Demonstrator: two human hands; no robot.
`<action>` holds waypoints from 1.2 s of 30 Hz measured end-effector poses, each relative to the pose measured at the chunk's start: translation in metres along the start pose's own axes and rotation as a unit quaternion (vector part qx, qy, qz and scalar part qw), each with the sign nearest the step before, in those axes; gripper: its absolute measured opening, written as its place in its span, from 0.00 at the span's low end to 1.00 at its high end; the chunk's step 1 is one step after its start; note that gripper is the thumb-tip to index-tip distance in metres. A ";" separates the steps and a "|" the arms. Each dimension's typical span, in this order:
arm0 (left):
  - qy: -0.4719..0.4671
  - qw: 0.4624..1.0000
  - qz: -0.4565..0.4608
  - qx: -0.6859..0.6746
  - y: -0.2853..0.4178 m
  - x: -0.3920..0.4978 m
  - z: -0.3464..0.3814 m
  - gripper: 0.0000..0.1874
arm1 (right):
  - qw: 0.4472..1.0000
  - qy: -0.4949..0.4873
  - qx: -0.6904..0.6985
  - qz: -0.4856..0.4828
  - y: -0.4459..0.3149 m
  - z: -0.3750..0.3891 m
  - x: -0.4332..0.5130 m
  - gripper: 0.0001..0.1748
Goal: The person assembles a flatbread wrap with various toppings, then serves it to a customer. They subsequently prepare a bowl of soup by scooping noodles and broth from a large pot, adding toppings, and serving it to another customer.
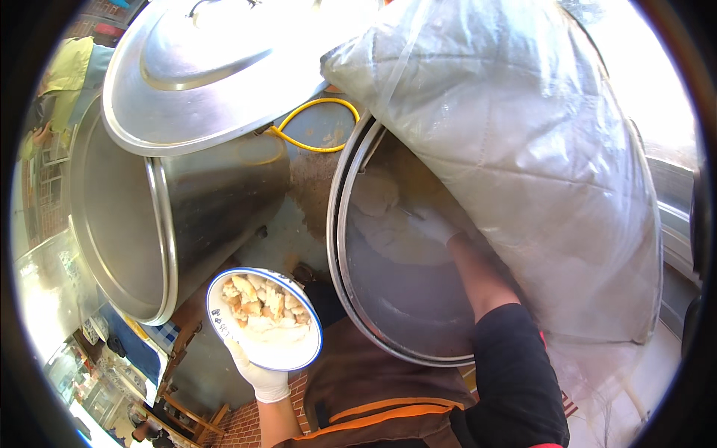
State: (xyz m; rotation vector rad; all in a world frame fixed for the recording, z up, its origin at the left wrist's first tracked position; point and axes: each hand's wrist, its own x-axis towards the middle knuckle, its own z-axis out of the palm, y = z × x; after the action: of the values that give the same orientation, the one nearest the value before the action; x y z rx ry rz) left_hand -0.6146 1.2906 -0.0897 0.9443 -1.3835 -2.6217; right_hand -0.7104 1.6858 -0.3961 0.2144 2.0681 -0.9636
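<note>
My left hand (257, 369), in a white glove, holds a white bowl (291, 350) with a blue rim and dark writing. Torn chunks of browned bread (271, 305) lie in it, and something pale and smooth sits at their lower edge. My right hand (434, 225), also gloved, reaches down inside a large round metal pot (345, 302). It grips a thin utensil (413, 214), blurred by steam. Near the utensil lies a pale, soft mass (375, 193) in cloudy contents. A quilted silvery cover (521, 168) drapes over the right part of the pot.
A second large steel pot (224, 201) stands at left, with a wide shiny lid (168, 120) above its far side. A yellow hose (305, 148) loops between the pots. People (67, 73) stand at far left. A wooden stool (207, 423) is at lower left.
</note>
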 end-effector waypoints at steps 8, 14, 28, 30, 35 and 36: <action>-0.057 0.997 -0.053 -0.029 0.024 -0.003 -0.022 0.34 | 0.990 -0.026 0.109 0.091 -0.083 -0.047 -0.158 0.19; -0.125 0.983 -0.110 -0.074 0.031 0.012 -0.040 0.31 | 0.991 -0.015 0.053 0.123 -0.187 -0.097 -0.300 0.19; -0.200 0.964 -0.163 -0.062 0.050 0.011 -0.028 0.35 | 0.991 -0.110 -0.060 0.043 -0.366 -0.056 -0.391 0.23; -0.219 0.963 -0.145 -0.052 0.059 0.005 -0.022 0.36 | 0.987 -0.119 -0.110 0.004 -0.365 -0.050 -0.377 0.23; -0.241 0.958 -0.142 -0.062 0.065 0.005 -0.025 0.37 | 0.969 -0.155 -0.183 0.057 -0.407 -0.050 -0.373 0.24; -0.247 0.956 -0.145 -0.060 0.064 0.006 -0.026 0.38 | 0.966 -0.159 -0.195 0.057 -0.412 -0.050 -0.374 0.24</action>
State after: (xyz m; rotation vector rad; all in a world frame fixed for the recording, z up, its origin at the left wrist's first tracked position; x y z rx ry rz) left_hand -0.6212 1.2306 -0.0549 0.5262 -1.2076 -3.2896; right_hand -0.6880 1.5017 0.1306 -0.0279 1.8762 -0.4683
